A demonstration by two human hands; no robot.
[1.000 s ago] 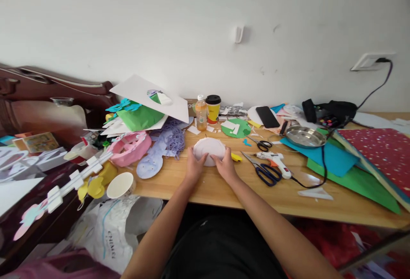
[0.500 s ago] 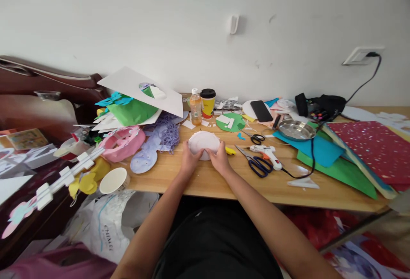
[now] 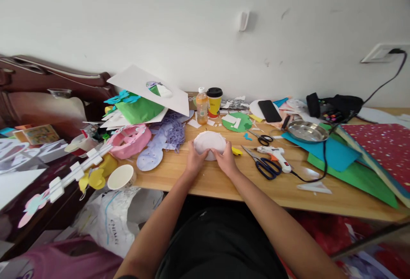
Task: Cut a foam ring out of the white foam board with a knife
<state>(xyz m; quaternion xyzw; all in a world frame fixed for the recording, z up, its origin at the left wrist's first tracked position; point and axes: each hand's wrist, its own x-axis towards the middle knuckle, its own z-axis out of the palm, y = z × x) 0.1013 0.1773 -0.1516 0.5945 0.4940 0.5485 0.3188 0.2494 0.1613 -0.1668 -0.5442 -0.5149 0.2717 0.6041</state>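
Note:
Between my two hands is a round white paper disc with an uneven rim, tilted toward me just above the wooden table. My left hand grips its left edge, thumb on the near face. On the right edge, my right hand has the same grip, and the thumbs almost meet at the bottom. The fingers behind the disc are hidden. Close to my right hand lie a yellow-handled tool, dark blue scissors and a white glue gun with its cord.
A juice bottle and a yellow paper cup stand at the back. To the left are a pink paper ring, purple yarn and a white cup. A steel dish and a phone are on the right.
My view has turned slightly left, so the whole scene sits further right. Both hands keep the same hold on the disc.

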